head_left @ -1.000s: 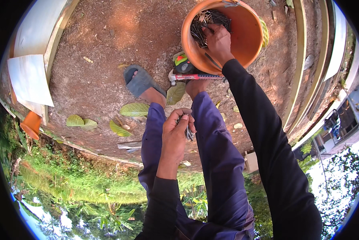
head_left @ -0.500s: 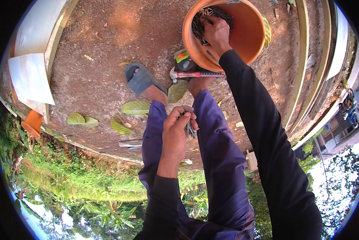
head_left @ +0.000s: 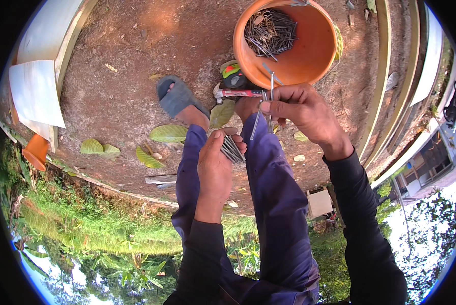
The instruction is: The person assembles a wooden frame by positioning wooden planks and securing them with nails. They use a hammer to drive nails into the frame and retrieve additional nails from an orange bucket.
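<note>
My left hand point(head_left: 216, 160) is curled around a bundle of grey nails point(head_left: 232, 150), held above my legs with the shanks showing past the fingers. To its right and farther away, my right hand point(head_left: 304, 113) pinches a few long nails point(head_left: 257, 119) between thumb and fingers; they point in different directions. Beyond that hand an orange bucket point(head_left: 314, 48) lies tipped with its mouth toward me. A heap of loose nails point(head_left: 271, 33) fills its left part, with a small wood-coloured chip among them.
A hammer point(head_left: 240, 93) with a red handle lies by my right foot, beside a black and green tape measure point(head_left: 233, 76). Dry leaves point(head_left: 168, 133) are scattered on the brown dirt. Wooden boards point(head_left: 383, 76) run along the right; an orange pot point(head_left: 36, 151) sits at far left.
My right hand has come out of the bucket and back toward me, now with a few nails in it. The left hand has turned slightly, showing more of its nails.
</note>
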Demonstrator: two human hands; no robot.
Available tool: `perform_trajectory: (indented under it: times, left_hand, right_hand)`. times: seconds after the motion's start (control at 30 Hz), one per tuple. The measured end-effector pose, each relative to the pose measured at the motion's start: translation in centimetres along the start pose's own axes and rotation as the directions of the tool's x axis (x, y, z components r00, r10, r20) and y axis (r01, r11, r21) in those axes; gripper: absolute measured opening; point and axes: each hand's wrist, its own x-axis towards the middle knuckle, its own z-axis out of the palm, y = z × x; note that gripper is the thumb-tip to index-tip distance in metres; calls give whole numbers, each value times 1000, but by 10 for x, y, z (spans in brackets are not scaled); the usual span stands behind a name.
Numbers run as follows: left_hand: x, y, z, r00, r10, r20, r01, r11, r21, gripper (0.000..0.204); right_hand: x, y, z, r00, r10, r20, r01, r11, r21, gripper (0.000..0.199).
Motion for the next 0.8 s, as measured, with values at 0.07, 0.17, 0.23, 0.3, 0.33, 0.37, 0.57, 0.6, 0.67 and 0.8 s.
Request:
perform_trajectory:
  times: [0.07, 0.17, 0.23, 0.3, 0.33, 0.37, 0.57, 0.6, 0.67, 0.8]
  left_hand:
    - [-1, 1, 5, 1000, 11, -23, -12, 999, -33, 42]
    - [-2, 2, 6, 1000, -4, 1, 4, 998, -58, 47]
    - [-1, 2, 5, 1000, -18, 17, 19, 998, -65, 47]
    - [0, 2, 4, 1000, -23, 14, 24, 997, -79, 47]
    - [0, 1, 3, 1000, -14, 26, 16, 996, -91, 47]
    - [1, 1, 3, 999, -5, 39, 9, 995, -103, 47]
    - [-1, 5, 3, 1000, -15, 18, 17, 989, -145, 40]
    - [-2, 5, 2, 1000, 19, 23, -16, 993, -119, 38]
    - [-4, 5, 1, 1000, -4, 5, 5, 996, -91, 34]
    - [-5, 4, -2, 998, -40, 44, 39, 999, 22, 30]
  right_hand:
    - [-19, -8, 25, 996, -24, 87, 21, 999, 26, 29]
    - [-36, 14, 64, 973, -228, 40, 229, 924, -306, 21]
    - [-44, 31, 90, 874, -484, -54, 407, 786, -466, 15]
    - [-51, 31, 103, 874, -480, -75, 387, 781, -490, 11]
    - [-55, 32, 105, 881, -467, -74, 378, 790, -482, 11]
    - [-59, 33, 107, 887, -455, -74, 370, 798, -475, 12]
    - [-61, 46, 95, 856, -478, -196, 389, 846, -364, 16]
    - [-55, 50, 90, 860, -448, -243, 336, 857, -391, 15]
    - [-32, 68, 76, 876, -370, -309, 212, 871, -443, 17]
    - [33, 117, 69, 808, -560, -181, 240, 595, -767, 26]
